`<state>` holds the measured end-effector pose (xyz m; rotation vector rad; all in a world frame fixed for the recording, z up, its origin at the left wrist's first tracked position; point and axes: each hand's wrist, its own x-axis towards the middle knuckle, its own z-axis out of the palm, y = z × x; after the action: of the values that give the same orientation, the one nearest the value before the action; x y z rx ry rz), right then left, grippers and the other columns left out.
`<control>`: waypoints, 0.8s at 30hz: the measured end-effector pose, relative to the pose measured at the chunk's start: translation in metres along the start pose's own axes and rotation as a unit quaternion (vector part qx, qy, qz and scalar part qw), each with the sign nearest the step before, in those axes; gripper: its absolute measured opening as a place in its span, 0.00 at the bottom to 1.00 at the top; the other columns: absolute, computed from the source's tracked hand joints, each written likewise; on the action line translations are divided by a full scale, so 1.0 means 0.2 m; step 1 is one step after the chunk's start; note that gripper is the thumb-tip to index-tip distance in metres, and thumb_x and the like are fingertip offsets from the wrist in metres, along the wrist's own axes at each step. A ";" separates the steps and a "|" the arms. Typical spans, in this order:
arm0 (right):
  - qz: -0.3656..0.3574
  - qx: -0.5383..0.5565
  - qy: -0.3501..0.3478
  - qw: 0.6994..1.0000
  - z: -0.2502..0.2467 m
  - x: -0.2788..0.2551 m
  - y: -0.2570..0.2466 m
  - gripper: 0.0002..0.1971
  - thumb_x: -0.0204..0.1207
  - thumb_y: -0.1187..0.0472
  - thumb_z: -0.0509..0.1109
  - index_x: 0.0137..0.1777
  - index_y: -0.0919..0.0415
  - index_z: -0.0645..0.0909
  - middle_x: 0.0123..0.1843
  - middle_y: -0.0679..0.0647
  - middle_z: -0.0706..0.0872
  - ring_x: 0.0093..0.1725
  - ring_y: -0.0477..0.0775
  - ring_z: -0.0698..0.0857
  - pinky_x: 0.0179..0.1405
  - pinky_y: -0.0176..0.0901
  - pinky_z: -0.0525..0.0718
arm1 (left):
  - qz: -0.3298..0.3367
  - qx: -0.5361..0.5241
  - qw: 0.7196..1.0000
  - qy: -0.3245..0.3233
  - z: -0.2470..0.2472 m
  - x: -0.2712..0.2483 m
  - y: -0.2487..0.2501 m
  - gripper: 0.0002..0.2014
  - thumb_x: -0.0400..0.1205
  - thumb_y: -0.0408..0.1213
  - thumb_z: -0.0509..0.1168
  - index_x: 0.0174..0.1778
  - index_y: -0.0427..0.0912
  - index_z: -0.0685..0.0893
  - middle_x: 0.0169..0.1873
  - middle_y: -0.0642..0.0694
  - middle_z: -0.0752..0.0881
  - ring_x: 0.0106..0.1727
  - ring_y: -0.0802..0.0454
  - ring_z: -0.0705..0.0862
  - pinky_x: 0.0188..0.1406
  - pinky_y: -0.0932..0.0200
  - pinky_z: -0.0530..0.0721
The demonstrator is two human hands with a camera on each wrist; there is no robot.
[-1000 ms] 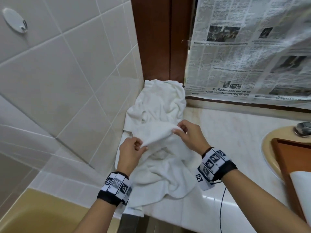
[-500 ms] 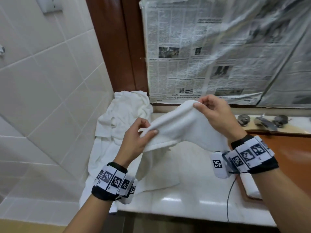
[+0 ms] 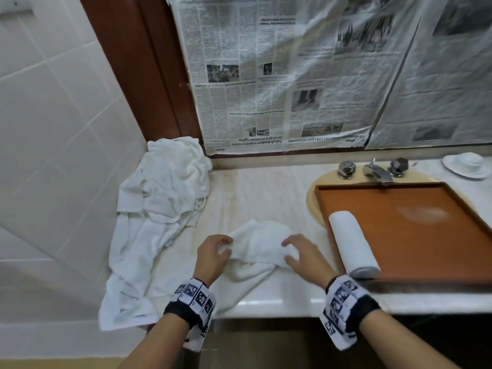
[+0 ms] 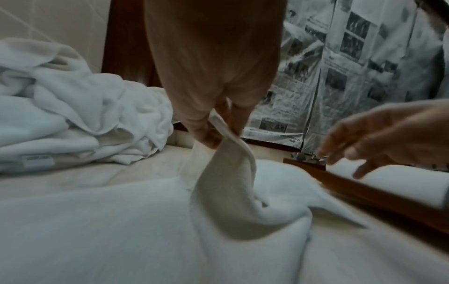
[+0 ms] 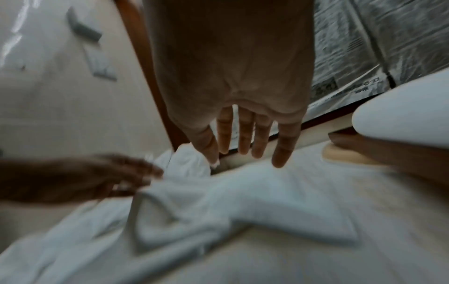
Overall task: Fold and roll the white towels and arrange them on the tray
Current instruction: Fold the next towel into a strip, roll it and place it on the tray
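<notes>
A crumpled white towel (image 3: 258,243) lies on the marble counter (image 3: 266,193) near its front edge. My left hand (image 3: 213,251) pinches the towel's edge (image 4: 228,134) between thumb and fingers. My right hand (image 3: 300,254) hovers over the towel's right side with straight, spread fingers (image 5: 245,134), holding nothing. One rolled white towel (image 3: 351,243) lies along the left side of the brown tray (image 3: 426,235), which sits over the sink. A heap of loose white towels (image 3: 159,198) fills the counter's left corner and hangs over the front edge.
Tiled wall on the left, a wooden frame and newspaper-covered mirror (image 3: 319,75) behind. Chrome taps (image 3: 372,169) stand behind the tray. A white dish (image 3: 466,163) sits at the far right. Bare counter lies between the heap and the tray.
The towel, held up in the air by both hands, has come down onto the counter. My right hand has let go of it and opened; my left still pinches it.
</notes>
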<state>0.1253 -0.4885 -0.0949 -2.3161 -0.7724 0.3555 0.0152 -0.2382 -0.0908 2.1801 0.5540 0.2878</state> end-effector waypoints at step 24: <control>-0.022 0.003 0.097 0.995 0.23 0.15 0.03 0.11 0.87 0.54 0.56 0.63 0.54 0.75 0.63 0.51 0.76 0.60 0.57 0.77 0.59 0.58 0.77 | 0.004 0.069 0.997 0.029 -0.16 -0.14 -0.30 0.10 0.81 0.34 0.72 0.43 0.57 0.91 0.44 0.67 0.90 0.48 0.71 0.86 0.55 0.68 0.82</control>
<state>0.1316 -0.4493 -0.1346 -2.2828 -0.7240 0.1114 -0.0386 -0.1978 -0.1186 2.3142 0.6133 0.3277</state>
